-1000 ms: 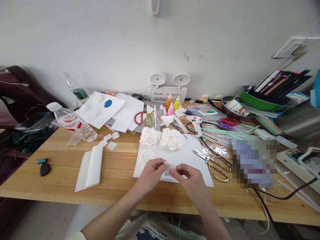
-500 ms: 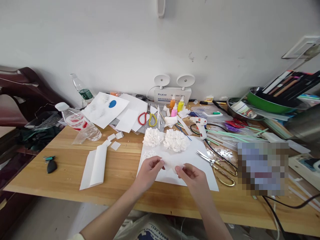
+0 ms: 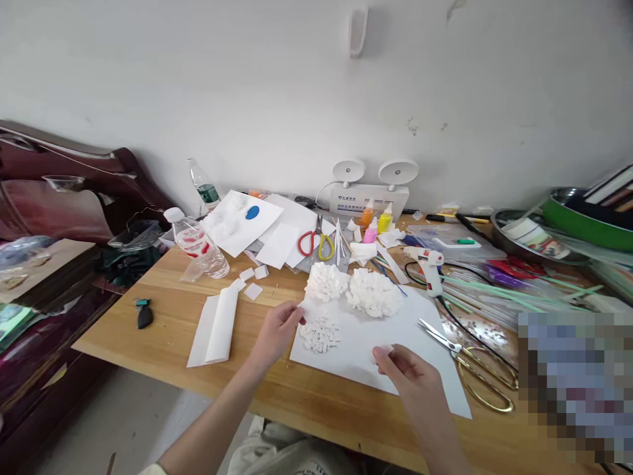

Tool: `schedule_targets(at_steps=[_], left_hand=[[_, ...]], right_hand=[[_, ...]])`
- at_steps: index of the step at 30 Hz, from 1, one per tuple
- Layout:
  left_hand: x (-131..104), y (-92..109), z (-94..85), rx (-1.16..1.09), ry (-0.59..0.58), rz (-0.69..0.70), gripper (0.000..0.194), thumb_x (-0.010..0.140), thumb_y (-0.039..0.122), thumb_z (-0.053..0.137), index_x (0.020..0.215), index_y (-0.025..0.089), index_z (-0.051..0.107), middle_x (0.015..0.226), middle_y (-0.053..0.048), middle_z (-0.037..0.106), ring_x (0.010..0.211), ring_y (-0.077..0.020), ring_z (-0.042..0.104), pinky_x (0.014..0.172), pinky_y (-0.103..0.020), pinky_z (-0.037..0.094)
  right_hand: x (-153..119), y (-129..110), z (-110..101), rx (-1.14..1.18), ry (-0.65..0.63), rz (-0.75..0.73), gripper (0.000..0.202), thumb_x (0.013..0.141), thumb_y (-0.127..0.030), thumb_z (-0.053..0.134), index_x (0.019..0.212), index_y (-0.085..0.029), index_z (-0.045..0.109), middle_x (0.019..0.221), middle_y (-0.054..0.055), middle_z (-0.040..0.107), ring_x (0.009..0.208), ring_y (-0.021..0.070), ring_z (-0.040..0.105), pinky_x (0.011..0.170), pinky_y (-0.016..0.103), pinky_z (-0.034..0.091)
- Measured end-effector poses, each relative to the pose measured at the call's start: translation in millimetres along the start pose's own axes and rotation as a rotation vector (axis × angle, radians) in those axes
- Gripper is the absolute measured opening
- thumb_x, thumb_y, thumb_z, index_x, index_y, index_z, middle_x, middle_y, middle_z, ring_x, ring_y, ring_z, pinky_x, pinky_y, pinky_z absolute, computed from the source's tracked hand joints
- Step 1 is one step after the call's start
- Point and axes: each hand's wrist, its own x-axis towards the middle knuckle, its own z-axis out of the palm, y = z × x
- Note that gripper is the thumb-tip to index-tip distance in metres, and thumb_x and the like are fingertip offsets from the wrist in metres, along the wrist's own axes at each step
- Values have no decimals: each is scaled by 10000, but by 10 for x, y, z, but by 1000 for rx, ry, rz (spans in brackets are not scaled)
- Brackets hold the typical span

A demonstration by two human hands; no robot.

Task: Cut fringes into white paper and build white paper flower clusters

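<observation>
My left hand (image 3: 279, 332) is closed in a pinch at the left edge of a white sheet (image 3: 356, 356); what its fingertips hold, if anything, is too small to make out. Over the sheet's front part, my right hand (image 3: 413, 375) pinches a small bit of white paper (image 3: 386, 348). Between the hands lies a low patch of small white paper scraps (image 3: 320, 334). Two thick clumps of crumpled white paper, a left clump (image 3: 326, 282) and a right clump (image 3: 374, 292), sit behind it. Gold-handled scissors (image 3: 462, 359) lie half open at the sheet's right.
A folded white paper (image 3: 217, 330), black key fob (image 3: 144, 316) and water bottle (image 3: 200, 245) are on the left. Red-and-yellow scissors (image 3: 316, 243), paint bottles (image 3: 370, 229) and a glue gun (image 3: 429, 264) stand or lie behind. Straws, a cable and bowls crowd the right.
My hands have moved apart from the thin white paper they held together; the left went left, the right stays low. The scrap patch shows more fully. The view has shifted left.
</observation>
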Motion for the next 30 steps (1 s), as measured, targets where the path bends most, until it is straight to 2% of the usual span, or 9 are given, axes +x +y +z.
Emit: schedule_targets(at_steps=[3,6,11,13,15,19,21,25,30], left_hand=[[105,-209,-217,322,108,40,309,829,326,342,655,174,547,639,-9,581,612,-141,533,579,-249,393],[214,-402,-451,448,165,14,260,804,299,396,668,180,583,610,-20,588,594,-170,530,598,-287,386],[267,-528,-654,605,318,76,342,788,261,443,1090,156,564,1007,-122,640,976,-279,539,837,-401,377],[187,-455,-552,577,354,184,345,808,294,444,1101,156,563,1112,-115,609,1074,-264,499,925,-396,343],[36,-303,-341,373,239,220,306,817,349,459,1034,182,595,1096,-78,622,1054,-225,518,928,-358,362],[-338,89,182,-105,-367,60,333,831,407,446,1058,212,592,1028,-46,650,955,-185,572,822,-301,435],[-451,227,382,-239,-560,33,322,821,409,472,1016,200,620,986,-48,659,916,-182,580,803,-291,434],[-458,305,579,-343,-560,5,287,775,411,542,841,158,661,857,-61,675,804,-180,582,730,-278,430],[-384,278,618,-425,-522,-42,259,728,401,597,718,145,631,735,-48,652,711,-155,555,678,-259,409]], right_hand=[[-5,47,-39,0,29,27,310,622,-467,673,601,-165,605,589,24,567,568,168,509,507,252,409],[-5,122,-88,1,29,74,310,624,-466,672,611,-165,599,594,24,558,601,175,514,548,253,427],[-19,219,-116,51,-5,75,306,646,-459,658,625,-171,558,591,7,511,623,168,489,592,258,422],[-45,226,-91,76,-50,30,305,671,-445,643,593,-177,519,574,-9,468,601,151,460,579,251,402],[-82,216,-46,100,-118,-18,301,704,-420,624,581,-181,489,567,-21,434,591,139,440,576,245,383],[-158,167,44,136,-251,-94,251,749,-370,600,621,-179,502,613,-17,461,638,139,452,622,245,374],[-179,146,57,123,-298,-140,225,761,-348,594,634,-176,520,623,-17,464,648,138,449,628,242,369],[-180,139,17,52,-259,-177,223,768,-336,590,629,-177,516,615,-23,452,634,130,430,609,233,362],[-166,92,-45,-62,-239,-220,228,773,-347,582,629,-177,529,612,-20,480,623,130,445,601,232,379]])
